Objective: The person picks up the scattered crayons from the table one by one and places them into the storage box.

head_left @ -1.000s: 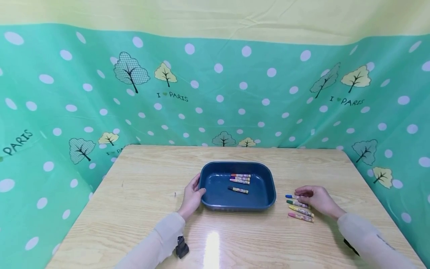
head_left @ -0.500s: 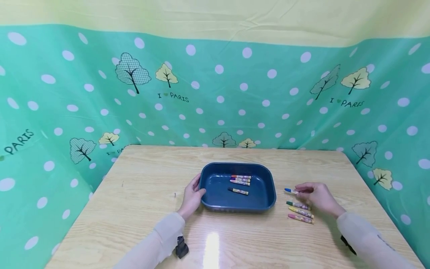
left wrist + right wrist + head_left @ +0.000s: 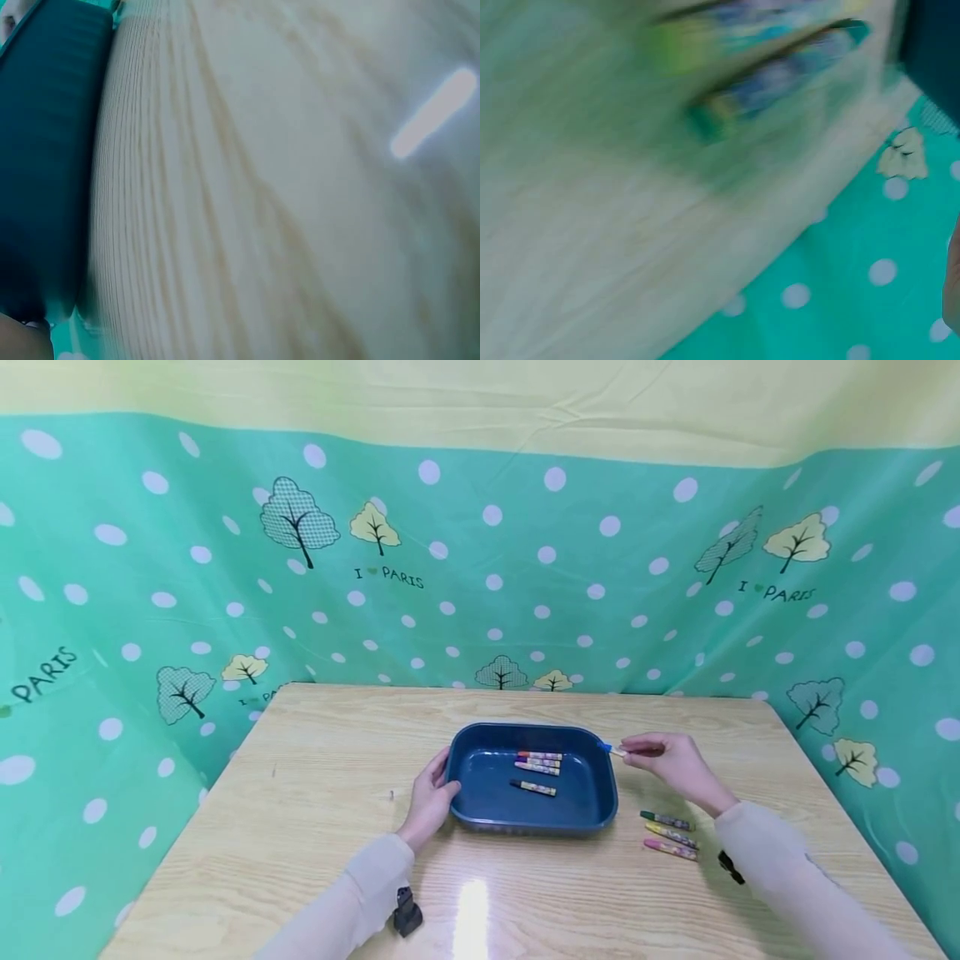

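Note:
In the head view a dark blue rectangular tray (image 3: 480, 814) stands mid-table, and my left hand (image 3: 429, 800) grips its left wall, thumb over the rim. Inside lie several crayons: a black-tipped crayon (image 3: 534, 787) by itself and a small group with an orange-tipped crayon (image 3: 540, 756) at the back. My right hand (image 3: 673, 766) pinches a blue-tipped crayon (image 3: 613, 749), whose tip overlaps the tray's right rim. On the wood right of the tray lie a green crayon (image 3: 667, 820), a yellow crayon (image 3: 671, 836) and a pink crayon (image 3: 671, 850), side by side.
The wooden table (image 3: 322, 760) ends at a green dotted curtain (image 3: 420, 635) behind and at the sides. In the left wrist view the tray's outer wall (image 3: 45, 150) rises on the left. Dark wrist devices sit near both sleeves.
My right hand has lifted the blue crayon from the row and carried it left and away from me to the tray's right rim. The left hand stays on the tray.

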{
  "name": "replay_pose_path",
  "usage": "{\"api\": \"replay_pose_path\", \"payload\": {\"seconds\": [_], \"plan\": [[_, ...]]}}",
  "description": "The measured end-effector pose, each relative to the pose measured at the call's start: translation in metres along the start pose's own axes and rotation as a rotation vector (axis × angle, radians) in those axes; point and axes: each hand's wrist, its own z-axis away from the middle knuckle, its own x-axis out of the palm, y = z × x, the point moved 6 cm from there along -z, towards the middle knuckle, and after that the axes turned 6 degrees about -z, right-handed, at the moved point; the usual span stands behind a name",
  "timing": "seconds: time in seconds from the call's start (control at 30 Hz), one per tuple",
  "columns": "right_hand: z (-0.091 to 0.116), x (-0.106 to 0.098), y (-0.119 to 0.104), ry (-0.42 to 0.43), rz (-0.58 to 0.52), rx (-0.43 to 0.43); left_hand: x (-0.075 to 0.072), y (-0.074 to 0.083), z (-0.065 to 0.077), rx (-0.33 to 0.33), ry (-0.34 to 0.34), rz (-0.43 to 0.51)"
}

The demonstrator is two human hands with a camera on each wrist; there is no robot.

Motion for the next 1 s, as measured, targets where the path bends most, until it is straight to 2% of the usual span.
{"api": "replay_pose_path", "payload": {"seconds": [0.27,0.43,0.63,0.83,1.0], "plan": [[-0.024,0.046,-0.025,-0.036,-0.025,-0.007,-0.002,0.0,0.001,-0.006,0.024,-0.001],[-0.037,0.075,-0.029,-0.053,-0.014,-0.026,-0.002,0.0,0.001,0.008,0.014,-0.007],[-0.047,0.105,-0.032,-0.06,-0.024,0.006,-0.004,0.0,0.002,0.005,0.026,-0.019],[-0.053,0.122,-0.03,-0.075,-0.037,0.055,-0.004,0.001,0.002,-0.001,0.031,-0.022],[-0.05,0.125,-0.025,-0.082,-0.003,0.074,-0.001,0.002,0.003,0.002,0.02,-0.011]]}}
